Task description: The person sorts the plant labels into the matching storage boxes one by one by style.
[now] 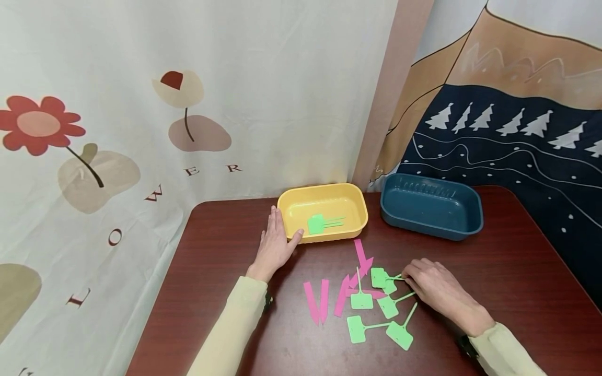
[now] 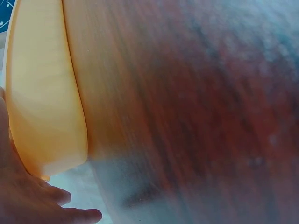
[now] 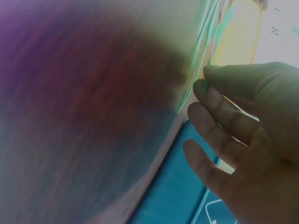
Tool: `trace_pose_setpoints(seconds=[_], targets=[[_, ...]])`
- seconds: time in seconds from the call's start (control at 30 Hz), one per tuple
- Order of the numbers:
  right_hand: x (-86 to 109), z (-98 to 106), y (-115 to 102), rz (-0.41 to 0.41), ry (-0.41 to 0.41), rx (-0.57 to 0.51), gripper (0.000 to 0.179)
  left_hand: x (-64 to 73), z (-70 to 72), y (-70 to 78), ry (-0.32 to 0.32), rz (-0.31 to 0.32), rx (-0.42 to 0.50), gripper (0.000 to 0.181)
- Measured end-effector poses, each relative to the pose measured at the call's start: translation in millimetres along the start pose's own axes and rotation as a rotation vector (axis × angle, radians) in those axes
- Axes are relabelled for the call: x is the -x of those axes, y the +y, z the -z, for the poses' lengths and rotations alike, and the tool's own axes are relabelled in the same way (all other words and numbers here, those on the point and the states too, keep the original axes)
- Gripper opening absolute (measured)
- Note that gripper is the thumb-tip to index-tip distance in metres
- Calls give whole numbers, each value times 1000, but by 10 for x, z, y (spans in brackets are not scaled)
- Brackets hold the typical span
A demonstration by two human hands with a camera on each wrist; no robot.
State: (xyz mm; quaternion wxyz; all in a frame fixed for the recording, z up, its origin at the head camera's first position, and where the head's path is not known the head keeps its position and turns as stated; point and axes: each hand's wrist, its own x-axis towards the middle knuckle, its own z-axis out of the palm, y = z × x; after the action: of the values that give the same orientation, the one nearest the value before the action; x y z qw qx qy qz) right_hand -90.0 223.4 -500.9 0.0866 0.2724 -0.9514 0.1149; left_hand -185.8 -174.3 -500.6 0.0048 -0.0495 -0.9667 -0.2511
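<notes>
My left hand [image 1: 274, 245] rests against the near left corner of a yellow plastic basin [image 1: 288, 203], fingers straight along its side and thumb at the front rim. Inside the basin lie green plant labels [image 1: 316, 224] with thin stems. On the table, my right hand [image 1: 439, 287] pinches the stem end of a green plant label [image 1: 378, 277] between thumb and index finger; in the right wrist view a bit of green shows at those fingertips [image 3: 200, 86]. Several more green labels [image 1: 400, 335] lie nearby, some overlapping. Pink pointed strips [image 1: 324, 300] are scattered left of them.
A dark blue basin [image 1: 430, 230] stands at the back right of the brown wooden table [image 1: 226, 230], beside the yellow one. Printed curtains [image 1: 282, 104] hang right behind the table's far edge.
</notes>
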Motion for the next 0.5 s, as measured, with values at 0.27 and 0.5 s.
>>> trace_pose_setpoints(seconds=[0.27,0.5], targets=[[-7,14,10,-20,-3,-10,19,-8,-5,-4,-2,-1,1,101],[-19,13,16,-8,42,-18,17,-5,-16,-15,19,-15,-2,100]])
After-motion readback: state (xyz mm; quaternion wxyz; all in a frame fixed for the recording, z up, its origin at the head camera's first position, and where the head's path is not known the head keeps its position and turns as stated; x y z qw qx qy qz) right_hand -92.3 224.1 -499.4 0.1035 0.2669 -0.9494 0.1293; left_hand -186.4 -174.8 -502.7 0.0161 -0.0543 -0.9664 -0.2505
